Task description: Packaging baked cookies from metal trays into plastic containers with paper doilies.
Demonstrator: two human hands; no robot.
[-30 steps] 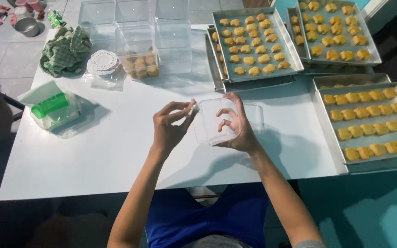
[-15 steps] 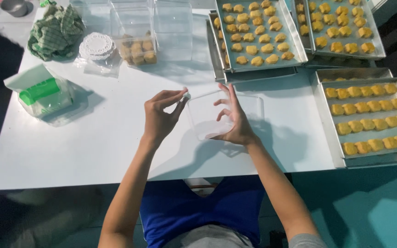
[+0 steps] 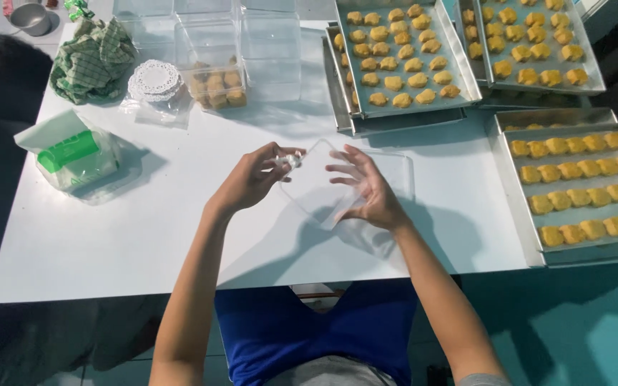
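Observation:
My right hand (image 3: pixel 370 189) holds a clear square plastic container (image 3: pixel 321 191), tilted on one corner above the white table (image 3: pixel 144 229), fingers spread inside it. My left hand (image 3: pixel 255 176) pinches a small white wad of tissue (image 3: pixel 291 161) against the container's left rim. Behind the container lies a clear lid (image 3: pixel 395 168), flat on the table.
Metal trays of yellow cookies stand at the back (image 3: pixel 399 57), back right (image 3: pixel 531 43) and right (image 3: pixel 581 186). Clear boxes, one with cookies (image 3: pixel 216 82), paper doilies (image 3: pixel 155 80), a green checked cloth (image 3: pixel 94 61) and a tissue pack (image 3: pixel 73 154) lie left. A person's dark head (image 3: pixel 1 78) is at far left.
The container has turned from nearly upright to tilted on a corner. My left hand with the tissue has dropped slightly and my right fingers have spread wider.

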